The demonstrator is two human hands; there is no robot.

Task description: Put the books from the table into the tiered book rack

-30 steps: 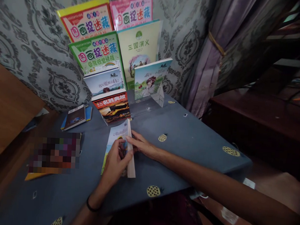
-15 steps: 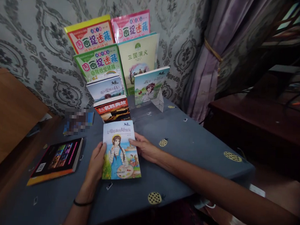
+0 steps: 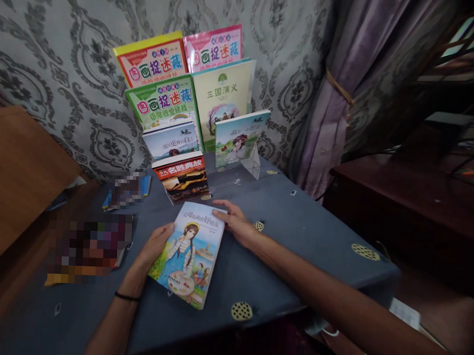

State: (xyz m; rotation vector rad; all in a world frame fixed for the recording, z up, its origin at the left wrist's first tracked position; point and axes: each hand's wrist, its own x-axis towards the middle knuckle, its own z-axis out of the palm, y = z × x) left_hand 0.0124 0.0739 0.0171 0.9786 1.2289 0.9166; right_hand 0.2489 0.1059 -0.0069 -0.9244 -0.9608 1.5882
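A paperback book (image 3: 190,254), its cover showing a girl in a yellow hat and blue overalls, is tilted between my two hands. My left hand (image 3: 158,243) grips its left edge, fingers hidden beneath. My right hand (image 3: 235,222) holds the upper right corner, thumb on the cover. Just beyond stands a red-topped book (image 3: 184,176) in front of a pale blue book (image 3: 173,143). Behind these rise a green book (image 3: 165,103), a red and yellow book (image 3: 158,61), a pink book (image 3: 215,47) and a cream book (image 3: 225,96). Farther right, a teal book (image 3: 240,141) leans on a clear stand (image 3: 253,161).
Blurred books (image 3: 90,247) lie on the left of the blue tablecloth (image 3: 304,253), with another blurred item (image 3: 127,190) behind them. A wooden board (image 3: 21,173) stands at the left. The patterned wall (image 3: 293,54) and tied curtain (image 3: 326,113) border the table's back.
The book in my hands has turned clockwise and come slightly nearer, its bottom swinging left. My right hand has shifted a little up and right along its edge.
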